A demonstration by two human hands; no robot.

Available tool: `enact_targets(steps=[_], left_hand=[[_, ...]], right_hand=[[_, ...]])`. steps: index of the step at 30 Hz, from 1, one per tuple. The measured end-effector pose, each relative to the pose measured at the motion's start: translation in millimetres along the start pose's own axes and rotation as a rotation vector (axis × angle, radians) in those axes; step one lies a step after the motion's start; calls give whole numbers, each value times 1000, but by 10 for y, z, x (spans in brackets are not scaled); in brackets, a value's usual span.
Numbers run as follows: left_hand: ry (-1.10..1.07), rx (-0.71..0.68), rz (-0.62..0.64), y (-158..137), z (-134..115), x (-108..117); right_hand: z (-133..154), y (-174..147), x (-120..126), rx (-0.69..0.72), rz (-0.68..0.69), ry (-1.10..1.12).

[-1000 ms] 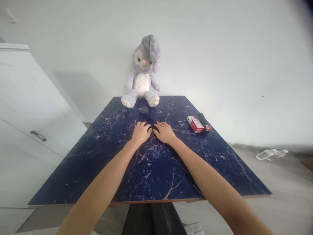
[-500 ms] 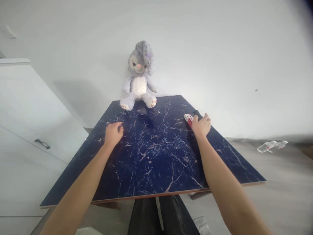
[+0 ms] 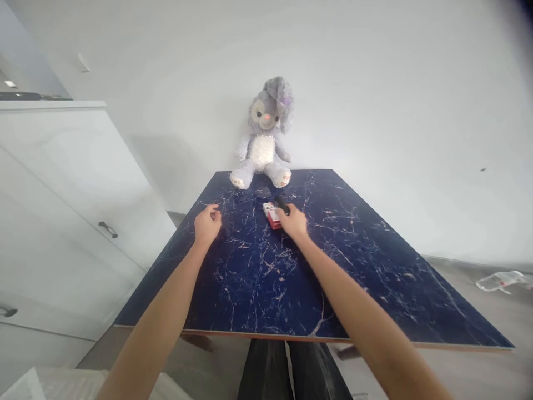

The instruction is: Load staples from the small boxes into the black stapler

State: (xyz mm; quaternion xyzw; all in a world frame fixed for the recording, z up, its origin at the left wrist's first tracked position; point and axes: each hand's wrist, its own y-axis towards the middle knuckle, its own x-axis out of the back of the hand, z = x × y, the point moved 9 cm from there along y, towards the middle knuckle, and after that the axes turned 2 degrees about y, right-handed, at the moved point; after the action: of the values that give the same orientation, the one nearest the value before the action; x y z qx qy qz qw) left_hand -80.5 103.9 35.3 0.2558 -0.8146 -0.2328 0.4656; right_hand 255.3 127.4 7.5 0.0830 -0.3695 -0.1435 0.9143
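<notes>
Your right hand (image 3: 295, 221) carried the box (image 3: 272, 215) and black tube (image 3: 282, 206) from the worktop's (image 3: 375, 266) right side to mid-worktop, before the plush (image 3: 263, 153), fingers pinching both; couldn't tell if they touched down. That put the pair nearer your left hand (image 3: 207, 223), fingers half-curled, thumb apart, nothing held.

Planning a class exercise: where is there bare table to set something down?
Bare: between the right forearm and the table's right edge; between right forearm and left forearm. Crowded: far middle, with plush toy, box, black object and right hand.
</notes>
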Motion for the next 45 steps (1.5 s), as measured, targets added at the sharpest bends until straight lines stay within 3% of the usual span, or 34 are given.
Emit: enact_targets(steps=[3,5,8,11,13,15,17,19,21,25,29,34,37,42,45], left_hand=[[-40,70,28,3,123,-18],[-74,134,28,10,218,-28],[-144,216,-69,7,343,46],[-209,229,-178,-30,349,175],[-237,133,-130,-36,212,194],[-234,-44,-8,-46,-15,164],[-195,-215,122,-83,-201,107],[-146,-288,208,-106,-239,51],[-113,-274,225,-91,-158,26],[-105,-227,172,-53,-6,19],[-52,-295,126,-75,-101,41],[92,-377,161,-158,-277,50],[58,-361,139,-189,-295,63],[20,-202,-23,-96,-63,145],[48,-163,-4,-58,49,127]], right_hand=[[646,-155,-599,68,18,105],[930,-256,-841,58,-26,166],[1118,-330,-1035,46,-65,245],[1039,-222,-1104,31,-59,311],[1031,-73,-1128,128,-30,353],[1126,44,-1251,300,130,397],[1128,120,-1345,337,249,434],[1038,164,-1325,284,250,432],[927,150,-1196,254,190,390],[642,19,-878,215,131,404],[375,-83,-661,130,70,439],[531,-173,-584,258,29,236],[611,-213,-531,278,-41,80],[640,-279,-606,333,51,-87],[653,-299,-499,399,-18,-142]])
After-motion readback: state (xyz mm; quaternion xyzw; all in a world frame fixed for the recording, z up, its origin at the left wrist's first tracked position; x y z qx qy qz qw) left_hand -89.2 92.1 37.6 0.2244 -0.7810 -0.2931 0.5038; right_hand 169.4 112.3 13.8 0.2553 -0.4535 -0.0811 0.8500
